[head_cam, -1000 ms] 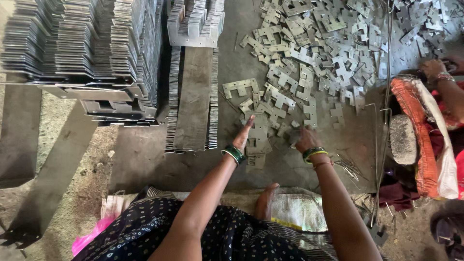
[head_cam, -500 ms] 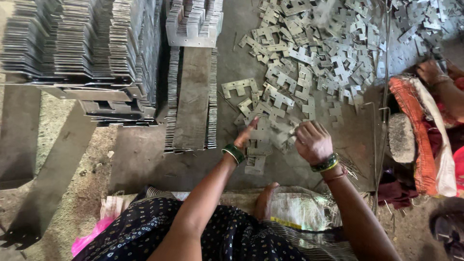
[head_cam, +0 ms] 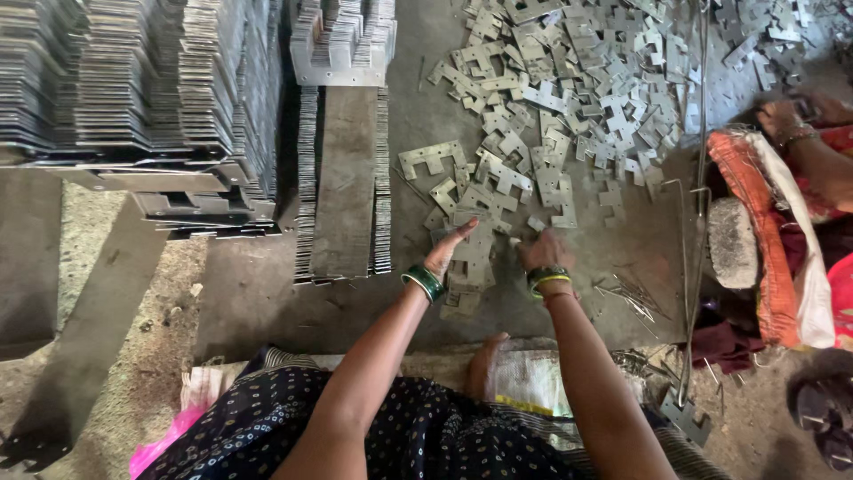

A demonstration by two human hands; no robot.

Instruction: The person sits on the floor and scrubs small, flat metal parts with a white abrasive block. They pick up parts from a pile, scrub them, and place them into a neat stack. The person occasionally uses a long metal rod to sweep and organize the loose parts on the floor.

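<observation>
Dull grey stamped metal plates, matt, scattered over rough concrete floor. Glossy green bangles; soft dotted dark cloth.

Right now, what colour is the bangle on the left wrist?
Green, seen in the head view: the bangle.
</observation>
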